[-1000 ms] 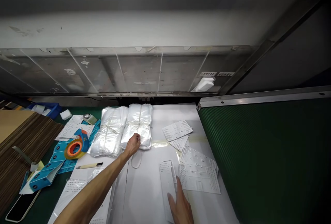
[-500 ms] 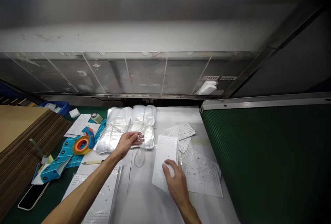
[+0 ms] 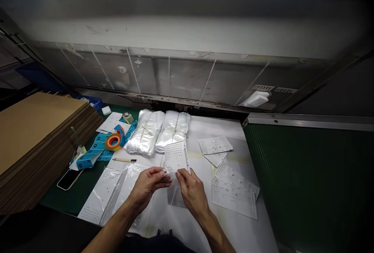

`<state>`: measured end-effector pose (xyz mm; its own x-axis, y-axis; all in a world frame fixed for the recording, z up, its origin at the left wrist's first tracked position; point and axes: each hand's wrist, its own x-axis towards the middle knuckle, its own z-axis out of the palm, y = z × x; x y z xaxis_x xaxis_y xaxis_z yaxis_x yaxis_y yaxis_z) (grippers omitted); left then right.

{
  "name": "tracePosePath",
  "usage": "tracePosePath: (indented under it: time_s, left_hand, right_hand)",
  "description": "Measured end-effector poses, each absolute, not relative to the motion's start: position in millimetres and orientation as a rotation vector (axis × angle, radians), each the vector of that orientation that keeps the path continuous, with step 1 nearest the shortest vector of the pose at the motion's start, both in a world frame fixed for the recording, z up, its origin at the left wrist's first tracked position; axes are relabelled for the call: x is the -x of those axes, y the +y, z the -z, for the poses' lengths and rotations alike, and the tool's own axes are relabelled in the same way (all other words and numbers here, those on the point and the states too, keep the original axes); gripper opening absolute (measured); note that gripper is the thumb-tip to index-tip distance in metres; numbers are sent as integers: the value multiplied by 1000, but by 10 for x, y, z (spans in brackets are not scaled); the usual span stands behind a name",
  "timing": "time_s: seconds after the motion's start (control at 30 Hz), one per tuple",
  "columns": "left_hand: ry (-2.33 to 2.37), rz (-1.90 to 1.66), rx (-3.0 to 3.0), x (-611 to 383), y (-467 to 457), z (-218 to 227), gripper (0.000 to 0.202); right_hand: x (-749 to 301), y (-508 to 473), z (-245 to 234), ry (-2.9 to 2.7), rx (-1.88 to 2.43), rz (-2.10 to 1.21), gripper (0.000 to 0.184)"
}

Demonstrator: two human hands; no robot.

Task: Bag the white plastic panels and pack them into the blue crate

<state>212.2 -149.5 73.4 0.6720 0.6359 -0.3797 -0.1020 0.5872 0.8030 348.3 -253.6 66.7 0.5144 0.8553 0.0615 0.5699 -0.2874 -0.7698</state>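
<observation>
A flat white panel (image 3: 175, 155) with rows of small dark marks stands out beyond my fingers, above the white work surface (image 3: 201, 227). Clear film from a plastic bag (image 3: 175, 197) hangs below it on my side. My left hand (image 3: 146, 188) is closed in a pinch on the bag at the panel's near left. My right hand (image 3: 193, 192) pinches at the near right, where film and panel meet; I cannot tell how far the panel is inside the bag. Behind them lie two tied bundles of clear bags (image 3: 146, 132).
Loose white panels (image 3: 235, 196) lie at right, beside a green ribbed belt (image 3: 306, 183). Bagged panels (image 3: 101, 196), a cutter knife (image 3: 124, 160), tape rolls (image 3: 112, 142), a phone (image 3: 69, 179) and a cardboard stack (image 3: 49, 128) are at left.
My left hand has come back from the bag bundles with a clear bag. Both hands now meet at the bag and the white panel. The view has tilted and shifted left.
</observation>
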Motion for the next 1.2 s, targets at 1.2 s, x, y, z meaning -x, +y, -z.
tracePosePath:
  time_s: [1.2]
  left_hand:
    - [701, -320, -742, -1712, -2032, -474, 52]
  right_hand:
    - [-2933, -3524, -462, -159, 1541, -1027, 68]
